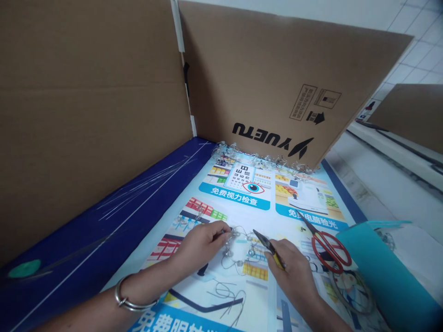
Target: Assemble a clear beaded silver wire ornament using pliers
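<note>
A table [114, 258] topped in dark blue carries a large printed poster [235, 196], its panels showing an eye chart, bright shelves and white Chinese lettering on blue bands. Brown cardboard walls the work in: a left panel [86, 92] rises along one side, and a far panel [270, 69], printed with an upside-down YUETU logo, meets it at a corner with strips of white tape [178, 27]. Along the foot of the far panel lies a row of beaded wire pieces [263, 161]. Over the middle of the poster is a wire loop with clear beads [239, 263]; the left hand [204, 242] pinches its left edge between thumb and fingers, a silver bangle [122, 302] around the wrist. The right hand [294, 267] is closed around yellow-handled pliers [267, 244], their dark nose pointing toward the loop's right side; whether it touches is unclear. Loose wire strands [226, 293] lie tangled nearer the person. To the right rest red-handled scissors [321, 236], a coil of wire [349, 309] and a turquoise box [387, 272] with white material inside. On the blue strip at left are fine clear threads [138, 189] and a green oval [24, 269], too blurred to name. Beyond the table's right side, another cardboard sheet [411, 115] and white tiles [418, 41] show in the room.
</note>
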The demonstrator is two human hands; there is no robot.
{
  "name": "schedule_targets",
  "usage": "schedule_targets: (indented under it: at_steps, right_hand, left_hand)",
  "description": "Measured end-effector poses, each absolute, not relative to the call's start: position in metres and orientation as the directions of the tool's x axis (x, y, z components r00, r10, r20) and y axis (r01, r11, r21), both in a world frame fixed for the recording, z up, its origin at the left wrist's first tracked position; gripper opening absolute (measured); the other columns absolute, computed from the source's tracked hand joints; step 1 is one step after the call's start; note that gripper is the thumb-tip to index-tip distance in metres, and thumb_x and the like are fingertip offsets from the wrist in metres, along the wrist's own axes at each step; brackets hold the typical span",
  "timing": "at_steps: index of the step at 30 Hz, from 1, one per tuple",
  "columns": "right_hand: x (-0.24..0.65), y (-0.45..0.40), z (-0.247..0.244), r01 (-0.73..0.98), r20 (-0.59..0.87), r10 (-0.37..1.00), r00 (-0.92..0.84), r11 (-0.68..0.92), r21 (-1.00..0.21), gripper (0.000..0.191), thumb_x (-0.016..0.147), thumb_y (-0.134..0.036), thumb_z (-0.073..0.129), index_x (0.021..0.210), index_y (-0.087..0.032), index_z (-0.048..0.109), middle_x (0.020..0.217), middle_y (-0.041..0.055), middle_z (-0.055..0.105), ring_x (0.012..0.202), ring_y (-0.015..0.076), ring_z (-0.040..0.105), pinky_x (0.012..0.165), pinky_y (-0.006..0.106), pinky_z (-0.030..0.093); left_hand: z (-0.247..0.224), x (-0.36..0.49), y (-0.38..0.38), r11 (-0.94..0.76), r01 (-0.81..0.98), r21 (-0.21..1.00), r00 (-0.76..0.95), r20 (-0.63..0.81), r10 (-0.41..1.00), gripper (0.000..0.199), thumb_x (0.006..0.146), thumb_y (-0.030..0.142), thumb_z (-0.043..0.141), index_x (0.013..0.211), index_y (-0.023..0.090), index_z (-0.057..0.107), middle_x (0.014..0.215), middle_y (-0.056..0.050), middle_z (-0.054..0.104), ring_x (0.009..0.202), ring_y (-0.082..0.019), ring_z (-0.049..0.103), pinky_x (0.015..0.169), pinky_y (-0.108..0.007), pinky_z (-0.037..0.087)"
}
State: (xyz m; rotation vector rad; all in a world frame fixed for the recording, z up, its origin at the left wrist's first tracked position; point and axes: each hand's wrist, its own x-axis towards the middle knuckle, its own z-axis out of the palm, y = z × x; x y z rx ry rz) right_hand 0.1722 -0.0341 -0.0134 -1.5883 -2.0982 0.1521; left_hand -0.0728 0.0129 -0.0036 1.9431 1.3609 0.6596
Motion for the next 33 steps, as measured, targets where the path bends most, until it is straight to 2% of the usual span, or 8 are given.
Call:
schedule_targets:
  at_steps: [4,9,20,33]
  right_hand:
    - [0.1737,-0.0351,-0.0137,0.875,0.324,0.923,-0.206,0.322,-0.36,0.023,0.082,-0.027,0.049,0.101,-0.019,0.06,0.09,0.0067,0.061,0.083,0.0198,0.058,0.073,0.03,0.048]
    - [0.1727,-0.0351,-0.0131,0.871,0.317,0.924,-0.214,0.327,-0.366,0.022,0.083,-0.027,0.049,0.101,-0.019,0.059,0.09,0.0064,0.061,0.083,0.0195,0.058,0.073,0.03,0.048]
    - [0.1737,-0.0338,-0.0154,0.864,0.346,0.907,-0.241,0.363,-0.35,0.022,0.082,-0.028,0.05,0.1,-0.019,0.059,0.088,0.0061,0.062,0.08,0.0189,0.059,0.071,0.029,0.048]
    - [0.1709,-0.0363,-0.0089,0.874,0.309,0.924,-0.225,0.332,-0.355,0.02,0.082,-0.025,0.049,0.099,-0.02,0.06,0.083,0.0046,0.061,0.079,0.0181,0.058,0.069,0.027,0.047]
  left_hand:
    - [-0.0046,-0.073,0.0126,-0.298,0.643,0.705,0.346,0.08,0.935,0.015,0.081,0.025,0.047,0.086,0.024,0.061,0.074,0.001,0.062,0.068,-0.016,0.056,0.059,-0.022,0.039]
    - [-0.0052,-0.0733,0.0139,-0.348,0.603,0.718,0.335,0.169,0.927,0.014,0.08,0.021,0.05,0.089,0.022,0.06,0.088,-0.002,0.06,0.08,-0.016,0.056,0.07,-0.025,0.042]
    - [-0.0045,-0.0788,0.0137,-0.433,0.569,0.699,0.426,0.2,0.882,0.018,0.079,0.014,0.049,0.089,0.022,0.061,0.091,-0.003,0.057,0.086,-0.016,0.054,0.075,-0.026,0.043]
    - [-0.0082,-0.077,0.0099,-0.498,0.679,0.54,0.492,0.17,0.854,0.019,0.083,0.022,0.046,0.097,0.023,0.059,0.092,-0.005,0.057,0.087,-0.02,0.054,0.076,-0.028,0.042]
